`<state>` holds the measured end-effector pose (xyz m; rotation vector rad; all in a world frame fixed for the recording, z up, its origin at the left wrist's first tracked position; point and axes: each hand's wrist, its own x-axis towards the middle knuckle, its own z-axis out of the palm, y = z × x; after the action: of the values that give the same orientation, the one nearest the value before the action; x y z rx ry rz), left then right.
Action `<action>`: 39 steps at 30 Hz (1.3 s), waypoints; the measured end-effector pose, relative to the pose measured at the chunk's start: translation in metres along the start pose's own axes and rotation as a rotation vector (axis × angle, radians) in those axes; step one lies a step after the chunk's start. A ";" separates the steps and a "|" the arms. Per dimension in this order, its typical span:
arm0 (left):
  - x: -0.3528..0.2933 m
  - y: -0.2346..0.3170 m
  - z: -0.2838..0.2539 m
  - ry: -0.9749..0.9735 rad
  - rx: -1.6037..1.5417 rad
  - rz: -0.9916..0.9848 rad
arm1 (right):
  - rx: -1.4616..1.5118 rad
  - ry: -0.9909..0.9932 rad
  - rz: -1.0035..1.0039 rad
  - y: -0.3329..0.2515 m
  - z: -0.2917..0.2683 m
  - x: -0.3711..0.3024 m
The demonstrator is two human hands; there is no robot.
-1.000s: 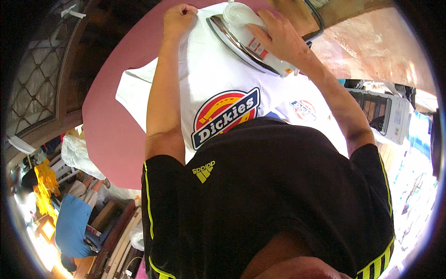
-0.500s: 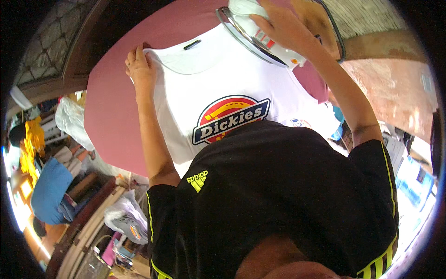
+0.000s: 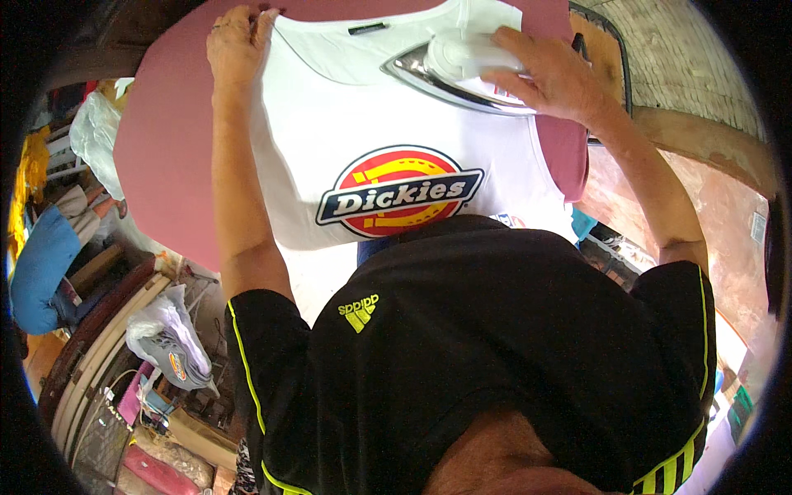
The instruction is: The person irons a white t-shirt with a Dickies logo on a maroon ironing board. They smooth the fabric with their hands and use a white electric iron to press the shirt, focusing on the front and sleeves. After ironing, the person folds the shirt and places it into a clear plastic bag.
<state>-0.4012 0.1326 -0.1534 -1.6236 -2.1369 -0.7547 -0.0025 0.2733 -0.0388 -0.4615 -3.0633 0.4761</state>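
A white sleeveless shirt [image 3: 322, 124] lies spread over a dusty-pink covered board, its neckline at the far side and a colourful printed badge on its front. At its far left shoulder, my left hand [image 3: 235, 49] is closed on the edge of the cloth. My right hand [image 3: 557, 78] grips a white clothes iron [image 3: 462, 62], slightly blurred by motion. The iron's shiny metal soleplate rests on the upper right of the shirt, with its tip pointing left toward the neckline. My body hides the shirt's near part.
The pink board [image 3: 169, 148] reaches out to the left. A dark metal frame with a wooden panel [image 3: 602, 58] stands beyond its right side. A person in blue [image 3: 45, 264] bends over at the left. Bagged grey cloth [image 3: 173, 346] and clutter lie at lower left.
The iron has come nearer and turned, going from tilted at the shirt's far right to lying flatter on it. My left hand stays at the far left shoulder. The view has shifted.
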 end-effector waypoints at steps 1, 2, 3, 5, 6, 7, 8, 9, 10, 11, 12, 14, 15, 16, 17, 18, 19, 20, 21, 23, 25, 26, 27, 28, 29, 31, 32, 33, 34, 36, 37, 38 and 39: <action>-0.001 0.000 -0.001 -0.026 -0.016 -0.029 | 0.014 0.028 0.003 -0.003 0.003 0.000; 0.005 0.007 -0.007 -0.047 -0.035 -0.053 | 0.023 0.060 0.009 -0.002 0.004 0.000; 0.004 0.020 -0.010 0.063 -0.153 -0.043 | 0.016 0.024 0.000 0.000 0.004 0.000; 0.005 0.024 -0.019 0.008 -0.166 -0.084 | 0.002 -0.051 -0.039 0.005 0.001 0.007; 0.005 0.025 -0.022 -0.018 -0.173 -0.104 | -0.026 -0.010 -0.083 0.006 0.001 0.005; 0.005 0.026 -0.024 -0.025 -0.143 -0.117 | -0.052 0.032 -0.127 0.006 0.002 0.000; 0.005 0.028 -0.025 -0.033 -0.114 -0.129 | -0.078 0.074 -0.171 0.005 0.002 -0.004; 0.005 0.029 -0.026 -0.040 -0.085 -0.141 | -0.074 0.103 -0.208 0.003 0.002 -0.004; 0.005 0.029 -0.025 -0.021 -0.110 -0.146 | -0.068 0.132 -0.243 0.002 0.003 -0.005; 0.005 0.029 -0.022 -0.002 -0.136 -0.151 | -0.062 0.160 -0.277 0.000 0.004 -0.005; 0.004 0.026 -0.018 0.017 -0.161 -0.156 | -0.002 0.108 -0.214 -0.005 0.002 -0.005; 0.001 0.017 -0.009 0.127 -0.177 -0.113 | 0.118 0.002 -0.089 -0.016 -0.001 -0.004; -0.003 0.012 -0.005 0.182 -0.184 -0.091 | 0.108 -0.002 -0.089 -0.015 0.000 -0.004; -0.003 0.014 -0.007 0.154 -0.231 -0.118 | 0.095 -0.005 -0.087 -0.013 -0.001 -0.006; -0.003 0.015 -0.010 0.126 -0.277 -0.145 | 0.081 -0.008 -0.085 -0.011 -0.001 -0.006; -0.003 0.017 -0.013 0.098 -0.323 -0.172 | 0.077 -0.001 -0.101 -0.010 -0.002 -0.006; -0.003 0.020 -0.015 0.102 -0.308 -0.171 | 0.076 0.007 -0.119 -0.012 -0.004 -0.006; -0.003 0.024 -0.017 0.105 -0.293 -0.170 | 0.074 0.015 -0.137 -0.014 -0.006 -0.006; -0.004 0.027 -0.018 0.109 -0.278 -0.169 | 0.094 0.019 -0.164 -0.017 -0.007 -0.008; -0.003 0.023 -0.015 0.101 -0.206 -0.159 | 0.139 0.028 -0.226 -0.023 -0.008 -0.007; -0.003 0.022 -0.015 0.093 -0.173 -0.174 | 0.054 0.084 -0.316 -0.026 -0.005 -0.001; -0.002 0.023 -0.015 0.090 -0.177 -0.193 | 0.012 0.113 -0.357 -0.029 -0.002 0.001; 0.000 0.023 -0.015 0.087 -0.181 -0.211 | 0.008 0.074 -0.343 -0.031 -0.001 0.004; -0.001 0.021 -0.013 0.089 -0.162 -0.192 | 0.006 0.035 -0.328 -0.033 0.000 0.008; 0.000 0.017 -0.010 0.092 -0.144 -0.172 | 0.003 -0.003 -0.313 -0.034 0.002 0.010; 0.003 0.017 -0.009 0.057 -0.127 -0.154 | 0.029 0.068 -0.282 -0.034 0.018 0.018; 0.005 0.019 -0.013 0.020 -0.128 -0.156 | 0.040 0.105 -0.265 -0.038 0.023 0.022; 0.008 0.021 -0.015 -0.016 -0.128 -0.158 | 0.029 0.050 -0.241 -0.044 0.022 0.025; 0.007 0.015 -0.016 -0.027 -0.137 -0.154 | 0.020 -0.014 -0.231 -0.062 0.010 0.038; 0.009 0.004 -0.012 -0.046 -0.168 -0.128 | 0.030 -0.086 -0.191 -0.083 0.001 0.051; 0.011 0.004 -0.012 -0.052 -0.181 -0.131 | 0.050 -0.095 -0.166 -0.089 0.000 0.054; 0.011 0.006 -0.014 -0.059 -0.193 -0.136 | 0.071 -0.105 -0.143 -0.093 0.001 0.057; 0.011 0.007 -0.015 -0.064 -0.203 -0.142 | 0.075 -0.081 -0.170 -0.095 0.005 0.060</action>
<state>-0.3983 0.1335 -0.1334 -1.6261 -2.3050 -1.0057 -0.0878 0.2029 -0.0174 -0.1815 -3.1109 0.6138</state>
